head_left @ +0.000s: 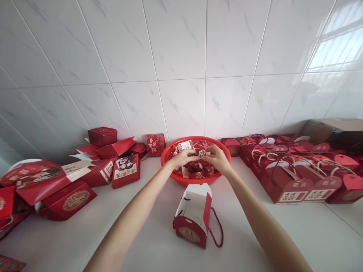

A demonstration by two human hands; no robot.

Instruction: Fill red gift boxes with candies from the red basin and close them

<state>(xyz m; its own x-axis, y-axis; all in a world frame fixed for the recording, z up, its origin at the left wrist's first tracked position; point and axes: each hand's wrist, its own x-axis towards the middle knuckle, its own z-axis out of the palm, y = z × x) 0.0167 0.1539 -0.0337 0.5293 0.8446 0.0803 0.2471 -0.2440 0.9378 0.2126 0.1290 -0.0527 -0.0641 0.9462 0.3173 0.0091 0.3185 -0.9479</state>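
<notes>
A red plastic basket (195,183) stands against the tiled wall, filled with small red wrapped sweets (195,175). Over it, my left hand (183,158) and my right hand (217,158) face each other with fingers closed. Between their fingertips is a small red candy packet (201,152) with pale print; both hands appear to pinch it. In front of the basket sits a red gift box (190,231), its top open and its white inside showing. A dark red cord handle (217,230) hangs out at its right side.
Rows of red gift boxes with rope handles (295,185) fill the right side, a cardboard box (334,132) behind them. At left lie several red boxes (68,200), some with open flaps. A red patterned box (155,145) leans on the wall beside the basket.
</notes>
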